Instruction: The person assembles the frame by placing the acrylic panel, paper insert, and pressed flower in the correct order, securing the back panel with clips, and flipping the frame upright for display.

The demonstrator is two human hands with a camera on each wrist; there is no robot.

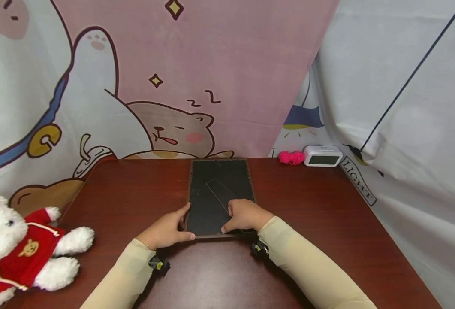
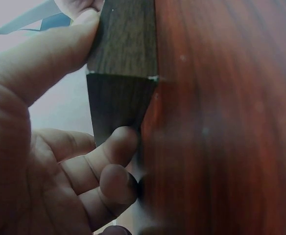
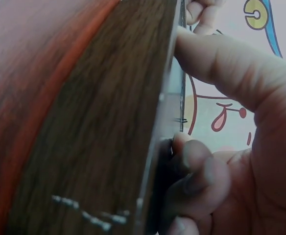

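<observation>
A picture frame (image 1: 200, 214) lies face down on the table, its black backing up, with a slanting easel stand (image 1: 219, 191) on it. My left hand (image 1: 164, 228) grips the frame's near left corner, thumb along the near edge and fingers along the left side. In the left wrist view, that hand (image 2: 40, 142) wraps the brown wood-grain corner (image 2: 121, 78). My right hand (image 1: 246, 215) lies over the near right part of the backing and covers the stand's lower end. Seen from the right wrist, its thumb and curled fingers (image 3: 197, 166) are at the backing's edge beside the wood-grain rim (image 3: 99, 117).
A white digital clock (image 1: 322, 156) and a bundle of pink cord (image 1: 291, 158) stand at the back right. At the left edge lies a white plush toy (image 1: 22, 249) in a red top. A cartoon-printed curtain (image 1: 231, 64) hangs behind the reddish-brown table (image 1: 146, 184).
</observation>
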